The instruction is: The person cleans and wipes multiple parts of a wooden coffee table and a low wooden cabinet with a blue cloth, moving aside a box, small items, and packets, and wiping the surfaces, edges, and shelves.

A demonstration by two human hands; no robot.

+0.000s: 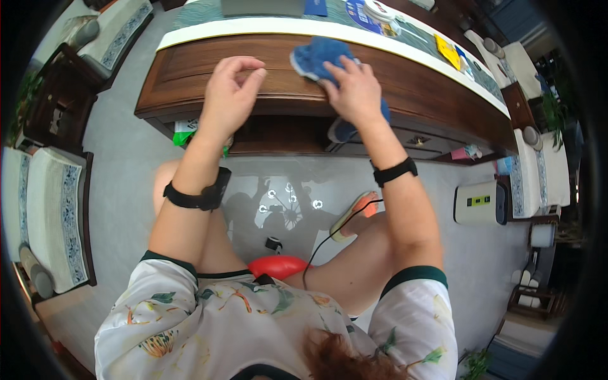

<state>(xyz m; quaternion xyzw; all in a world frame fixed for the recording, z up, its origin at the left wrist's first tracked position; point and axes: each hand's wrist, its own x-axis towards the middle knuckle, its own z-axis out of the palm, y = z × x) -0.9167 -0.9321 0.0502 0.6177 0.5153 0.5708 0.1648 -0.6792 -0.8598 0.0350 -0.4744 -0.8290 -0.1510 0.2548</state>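
Observation:
My right hand (354, 88) rests on a blue cloth item with a pale edge (323, 54), possibly a slipper or folded towel, which lies on the top of a dark wooden table (180, 64). Its fingers press or grip the near right side of the cloth. Below that hand, more blue fabric with a grey end (344, 128) hangs in front of the table edge. My left hand (232, 92) is over the table's near edge, left of the cloth, fingers curled with a gap between thumb and forefinger, holding nothing.
A white and green runner (199, 33) covers the far part of the table, bearing a round white-lidded container (380, 10) and a yellow packet (447, 51). Under the top is an open shelf (280, 135). A bin (479, 202) stands right; a black cable (327, 237) crosses my leg.

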